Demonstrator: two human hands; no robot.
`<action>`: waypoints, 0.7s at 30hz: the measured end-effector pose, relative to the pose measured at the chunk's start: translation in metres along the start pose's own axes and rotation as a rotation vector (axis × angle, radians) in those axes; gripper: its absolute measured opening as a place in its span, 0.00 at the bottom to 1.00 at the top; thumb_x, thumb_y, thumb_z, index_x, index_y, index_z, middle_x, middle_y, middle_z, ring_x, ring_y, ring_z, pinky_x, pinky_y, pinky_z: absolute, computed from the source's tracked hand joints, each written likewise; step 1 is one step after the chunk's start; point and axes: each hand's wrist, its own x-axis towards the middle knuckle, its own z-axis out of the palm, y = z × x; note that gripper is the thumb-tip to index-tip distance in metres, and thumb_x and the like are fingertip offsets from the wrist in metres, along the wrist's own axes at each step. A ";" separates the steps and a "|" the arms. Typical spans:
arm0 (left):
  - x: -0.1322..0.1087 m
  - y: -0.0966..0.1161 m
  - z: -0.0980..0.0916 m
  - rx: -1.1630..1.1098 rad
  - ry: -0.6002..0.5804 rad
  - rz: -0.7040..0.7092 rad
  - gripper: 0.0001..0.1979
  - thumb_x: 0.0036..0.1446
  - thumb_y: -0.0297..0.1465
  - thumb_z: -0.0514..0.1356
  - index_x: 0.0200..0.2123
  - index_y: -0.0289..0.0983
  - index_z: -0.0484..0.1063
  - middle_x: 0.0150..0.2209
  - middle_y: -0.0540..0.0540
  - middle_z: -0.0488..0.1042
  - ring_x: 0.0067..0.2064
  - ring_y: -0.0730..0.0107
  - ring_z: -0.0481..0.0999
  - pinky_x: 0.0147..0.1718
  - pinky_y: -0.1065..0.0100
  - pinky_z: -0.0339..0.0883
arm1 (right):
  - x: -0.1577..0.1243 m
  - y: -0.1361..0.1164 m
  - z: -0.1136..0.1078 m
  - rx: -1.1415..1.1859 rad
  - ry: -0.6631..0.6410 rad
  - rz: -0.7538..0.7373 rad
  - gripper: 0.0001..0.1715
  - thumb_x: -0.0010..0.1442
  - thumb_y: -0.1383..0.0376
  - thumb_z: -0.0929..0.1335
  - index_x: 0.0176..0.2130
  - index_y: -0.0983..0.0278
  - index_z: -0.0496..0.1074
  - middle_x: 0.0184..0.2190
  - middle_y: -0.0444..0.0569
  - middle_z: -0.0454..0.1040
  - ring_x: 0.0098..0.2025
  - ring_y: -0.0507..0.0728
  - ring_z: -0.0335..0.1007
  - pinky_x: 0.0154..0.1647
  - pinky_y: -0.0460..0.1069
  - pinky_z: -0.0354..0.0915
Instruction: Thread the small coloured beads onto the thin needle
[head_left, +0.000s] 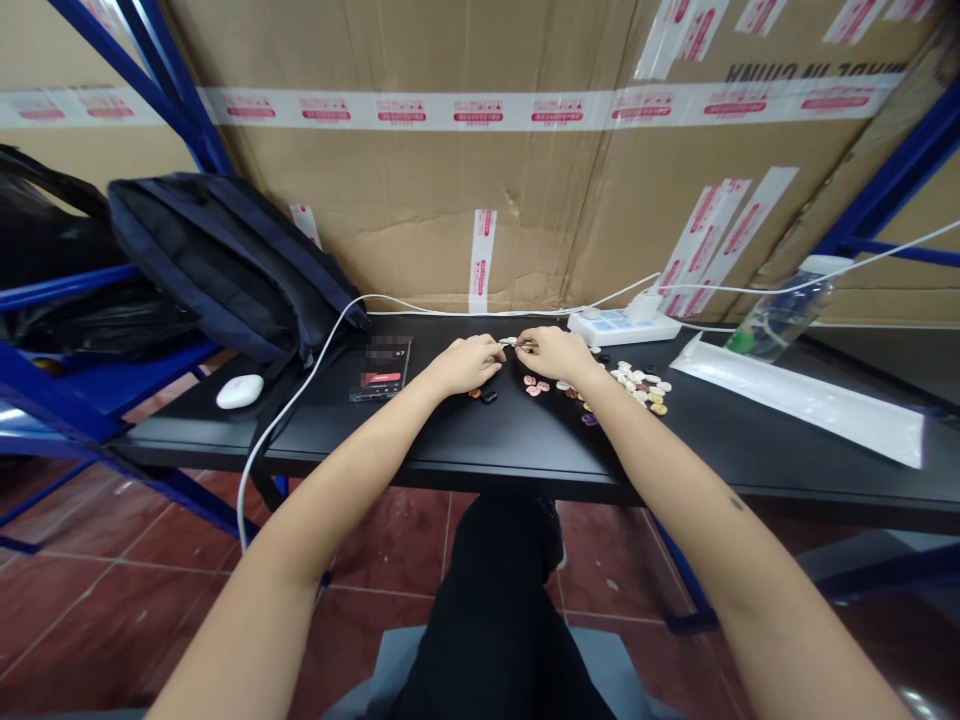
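My left hand (466, 364) rests on the black table, palm down, its fingers loosely bent and nothing visible in them. Just beside its fingertips lie a few white buttons (508, 342), and black buttons (489, 397) sit below it. My right hand (556, 354) is close by on the right, thumb and fingers pinched on a small yellowish button (529, 347), mostly hidden by the fingers. Pink buttons (535, 385) lie under this hand. A loose pile of cream buttons (634, 378) spreads to the right of my wrist, with yellow buttons (658, 408) and purple buttons (589, 420) around it.
A white power strip (624, 327) with a plug and cables stands behind the pile. To the right are a long white packet (802, 395) and a clear bottle (787, 308). On the left lie a flat dark box (381, 368), a white case (240, 391) and a backpack (232, 260).
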 end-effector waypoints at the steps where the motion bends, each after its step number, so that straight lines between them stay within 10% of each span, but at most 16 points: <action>1: -0.001 0.004 0.000 0.017 0.017 0.015 0.11 0.69 0.31 0.55 0.48 0.40 0.76 0.53 0.43 0.76 0.57 0.58 0.74 0.57 0.58 0.66 | -0.001 -0.002 -0.001 0.011 0.003 -0.005 0.21 0.65 0.57 0.63 0.51 0.59 0.79 0.49 0.52 0.82 0.52 0.66 0.77 0.48 0.54 0.68; 21: 0.002 0.041 0.005 0.286 0.174 0.227 0.14 0.71 0.29 0.50 0.42 0.34 0.75 0.48 0.40 0.78 0.51 0.57 0.75 0.47 0.57 0.60 | 0.009 0.011 -0.002 -0.103 -0.114 -0.069 0.19 0.63 0.62 0.66 0.52 0.62 0.76 0.52 0.56 0.80 0.52 0.65 0.77 0.44 0.52 0.68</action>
